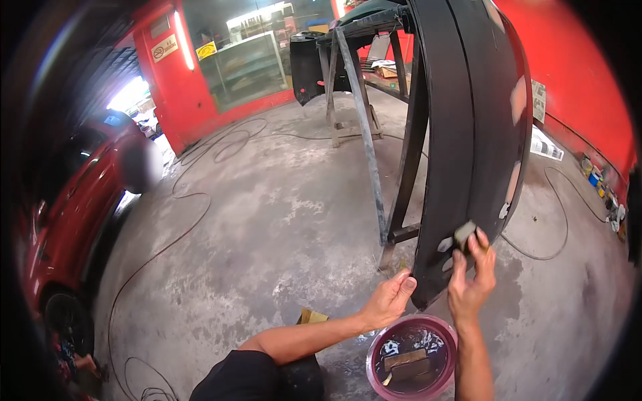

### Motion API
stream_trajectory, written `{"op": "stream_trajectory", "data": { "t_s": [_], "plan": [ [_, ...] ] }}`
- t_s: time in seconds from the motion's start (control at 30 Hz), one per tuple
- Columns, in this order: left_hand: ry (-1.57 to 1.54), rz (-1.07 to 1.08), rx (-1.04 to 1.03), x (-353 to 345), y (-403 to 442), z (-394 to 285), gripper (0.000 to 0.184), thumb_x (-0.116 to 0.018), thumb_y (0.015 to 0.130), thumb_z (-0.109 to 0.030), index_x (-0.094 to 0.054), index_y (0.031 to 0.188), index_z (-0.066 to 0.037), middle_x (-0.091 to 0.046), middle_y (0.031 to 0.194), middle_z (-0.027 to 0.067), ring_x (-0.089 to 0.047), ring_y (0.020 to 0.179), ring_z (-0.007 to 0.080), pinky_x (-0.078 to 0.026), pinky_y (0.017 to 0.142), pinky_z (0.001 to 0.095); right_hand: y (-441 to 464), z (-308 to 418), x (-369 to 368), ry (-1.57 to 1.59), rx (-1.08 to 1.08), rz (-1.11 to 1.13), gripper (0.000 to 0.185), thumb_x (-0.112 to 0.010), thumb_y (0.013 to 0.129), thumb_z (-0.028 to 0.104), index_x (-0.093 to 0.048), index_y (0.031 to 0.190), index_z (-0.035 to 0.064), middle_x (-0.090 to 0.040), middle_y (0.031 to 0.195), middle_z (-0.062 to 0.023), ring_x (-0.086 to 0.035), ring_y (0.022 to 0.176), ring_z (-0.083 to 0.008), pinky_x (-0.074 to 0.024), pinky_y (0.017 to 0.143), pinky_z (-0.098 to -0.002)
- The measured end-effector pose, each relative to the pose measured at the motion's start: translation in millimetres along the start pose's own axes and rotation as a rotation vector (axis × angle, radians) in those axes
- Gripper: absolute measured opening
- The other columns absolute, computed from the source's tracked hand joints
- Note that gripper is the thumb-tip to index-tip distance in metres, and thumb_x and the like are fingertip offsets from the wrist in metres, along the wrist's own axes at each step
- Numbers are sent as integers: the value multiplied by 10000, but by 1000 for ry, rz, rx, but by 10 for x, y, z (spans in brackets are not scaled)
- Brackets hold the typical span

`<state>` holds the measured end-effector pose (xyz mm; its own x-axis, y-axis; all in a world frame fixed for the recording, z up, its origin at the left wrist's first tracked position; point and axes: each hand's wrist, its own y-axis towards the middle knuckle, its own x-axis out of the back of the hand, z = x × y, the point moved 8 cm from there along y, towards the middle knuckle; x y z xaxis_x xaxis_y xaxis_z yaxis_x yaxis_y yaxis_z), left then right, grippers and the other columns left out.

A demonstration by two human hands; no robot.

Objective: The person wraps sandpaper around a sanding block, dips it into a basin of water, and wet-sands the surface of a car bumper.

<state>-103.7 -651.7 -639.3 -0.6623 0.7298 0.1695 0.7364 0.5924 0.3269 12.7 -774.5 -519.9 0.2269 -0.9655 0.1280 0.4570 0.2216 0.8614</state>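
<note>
A long dark car panel (448,147) with pale patches leans on a stand at the right of the head view. My right hand (473,277) is closed round a small sanding block (465,232), which rests against the panel's lower part beside two light spots. My left hand (391,301) grips the panel's lower left edge, thumb on top. Below the hands, a pink basin (370,364) of water holds a brown block (406,359) and a darker one.
A metal stand (364,127) props the panel. Hoses (150,259) snake over the concrete floor. A red car (73,200) is at the left, with part of another person (83,364) low beside it. Bottles (595,179) line the right wall.
</note>
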Motion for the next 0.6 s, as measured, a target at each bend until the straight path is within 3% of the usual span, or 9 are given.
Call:
{"op": "stream_trajectory", "data": {
  "t_s": [0.03,0.13,0.27,0.3,0.37,0.47,0.53,0.57,0.6],
  "plan": [
    [-91,-9,117,-3,-20,85,342,-456,988,-66,-488,1300,72,-571,1279,179,-565,1167,242,-432,1020,356,122,29,-10,56,-90,36,373,-690,773,-76,-648,1129,28,-621,1201,-187,-582,1118,-330,-481,930,-405],
    [61,66,130,24,-1,-7,347,-444,991,-68,-482,1306,72,-572,1281,173,-566,1165,237,-430,1021,349,-196,50,-45,26,1,53,366,-690,781,-70,-644,1132,20,-623,1197,-183,-585,1104,-325,-479,926,-402],
    [43,73,148,0,0,-35,344,-444,991,-85,-502,1298,60,-568,1295,175,-563,1173,249,-418,1033,355,28,55,-37,77,-163,-71,336,-703,797,-44,-647,1123,17,-606,1197,-188,-578,1109,-338,-461,953,-395],
    [87,10,21,38,13,-168,343,-417,1010,-268,-493,1157,32,-475,995,116,-469,933,179,-399,814,336,27,47,-57,119,-209,-41,319,-704,803,-27,-642,1113,7,-595,1188,-205,-572,1116,-351,-451,963,-402],
    [137,-55,-119,72,32,-343,465,-390,1030,-451,-485,1016,4,-382,695,57,-376,692,109,-380,595,316,-329,117,-78,87,-170,7,313,-703,808,-15,-635,1113,-3,-595,1177,-208,-573,1112,-349,-450,961,-404],
    [89,-45,-120,60,28,-334,453,-393,1031,-442,-482,1022,2,-379,700,56,-377,701,105,-378,600,314,-296,33,-103,96,-145,-34,311,-702,823,14,-619,1120,-24,-591,1137,-195,-579,1100,-326,-450,956,-394],
    [118,-19,-80,58,7,-287,459,-393,1031,-443,-488,1036,6,-399,711,56,-390,715,107,-389,617,315,-50,25,-60,195,-343,-62,302,-694,839,24,-614,1125,-31,-583,1141,-189,-580,1093,-317,-454,948,-377],
    [129,-10,-63,61,-12,-278,461,-394,1030,-444,-490,1041,7,-406,715,56,-394,720,108,-393,623,315,-83,85,-58,124,-278,-31,312,-692,847,26,-610,1142,-35,-575,1150,-182,-581,1089,-306,-452,949,-362],
    [112,41,31,45,-20,-235,345,-416,1012,-264,-501,1164,34,-484,1003,117,-454,981,189,-392,847,345,-221,104,-68,76,-207,-26,320,-689,847,17,-612,1154,-31,-569,1156,-177,-581,1088,-302,-445,959,-359]
  ]
}}
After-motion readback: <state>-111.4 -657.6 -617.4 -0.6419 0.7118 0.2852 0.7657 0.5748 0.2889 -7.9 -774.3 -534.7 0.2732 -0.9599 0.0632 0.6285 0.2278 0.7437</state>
